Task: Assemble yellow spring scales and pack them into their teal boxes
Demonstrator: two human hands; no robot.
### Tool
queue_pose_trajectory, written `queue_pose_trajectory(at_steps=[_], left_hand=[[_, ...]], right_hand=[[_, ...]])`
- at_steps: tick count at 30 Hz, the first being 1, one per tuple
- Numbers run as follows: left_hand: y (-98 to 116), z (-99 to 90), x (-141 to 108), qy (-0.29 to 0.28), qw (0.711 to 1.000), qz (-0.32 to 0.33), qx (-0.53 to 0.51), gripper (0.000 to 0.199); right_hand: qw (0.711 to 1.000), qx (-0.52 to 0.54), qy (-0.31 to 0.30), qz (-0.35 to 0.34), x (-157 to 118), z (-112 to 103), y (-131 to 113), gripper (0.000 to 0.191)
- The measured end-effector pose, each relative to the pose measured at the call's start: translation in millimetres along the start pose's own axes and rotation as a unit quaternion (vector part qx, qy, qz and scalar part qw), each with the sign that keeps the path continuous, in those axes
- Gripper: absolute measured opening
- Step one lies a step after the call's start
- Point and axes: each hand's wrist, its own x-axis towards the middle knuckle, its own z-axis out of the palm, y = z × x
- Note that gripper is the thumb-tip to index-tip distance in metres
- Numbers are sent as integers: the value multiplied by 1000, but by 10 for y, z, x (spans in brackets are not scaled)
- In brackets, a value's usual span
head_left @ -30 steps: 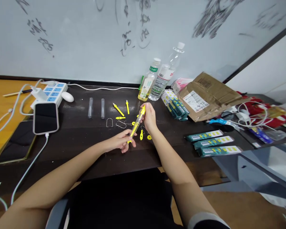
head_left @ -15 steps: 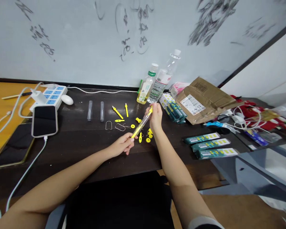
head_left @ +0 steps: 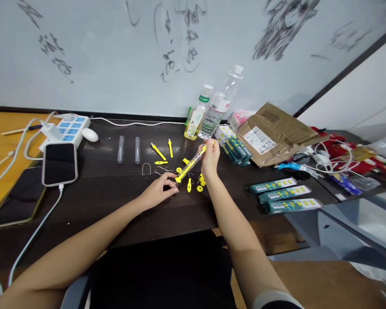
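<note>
"Over the dark table [head_left: 131, 223], where exactly is the clear tube [head_left: 193, 164] with yellow parts inside?"

"Its upper end is in the right hand [head_left: 210, 159], whose fingers are pinching it, so this hand is the nearer one"

"And the left hand [head_left: 160, 189]?"

"It is waiting at the lower yellow end; thumb and finger are spread, with a gap between, and whether they touch the end I cannot tell"

"How does the long axis go, if twelve o'clock is toward the whiteboard [head_left: 99, 64]?"

"From between seven and eight up to between one and two, so from the left fingers the tube extends toward one or two o'clock, its lower end just beside them"

"What is around this end?"

"Some yellow rings [head_left: 200, 188] at about four o'clock, and two bare tubes [head_left: 121, 150], farther away, at about ten o'clock"
</note>
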Motion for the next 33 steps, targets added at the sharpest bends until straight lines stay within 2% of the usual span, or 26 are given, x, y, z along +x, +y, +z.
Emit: queue_pose_trajectory(at_steps=[3,7,12,15,20,22,24,26,29,31,33], left_hand=[[19,0,-13,-1,999,17,39,40],[16,14,-17,-16,999,29,25,30],[42,65,-50,-47,999,-13,-24,33],[103,72,-80,-46,998,-32,-10,38],[174,28,-82,-64,998,-11,2,40],[146,16,-62,-49,999,0,-16,35],[100,9,-42,-25,999,8,-29,25],[59,4,-28,-15,999,9,-36,16],[31,0,-22,-26,999,-1,-45,14],[32,7,-25,-44,997,-9,-58,14],[39,23,-30,-66,995,-15,-73,14]], right_hand=[[999,-2,32,-10,46,-29,13,35],[999,15,34,4,32,4,43,36],[999,19,36,30,28,8,66,38],[998,2,61,32,115,-92,48,38],[990,-16,135,24,341,-346,-7,38],[988,-18,152,19,359,-366,-11,37],[989,-19,143,25,289,-284,4,37],[994,-18,96,43,154,-133,32,37],[998,-9,14,57,-13,47,65,36],[999,-5,23,49,-3,36,68,35],[996,-7,76,40,111,-85,59,34]])
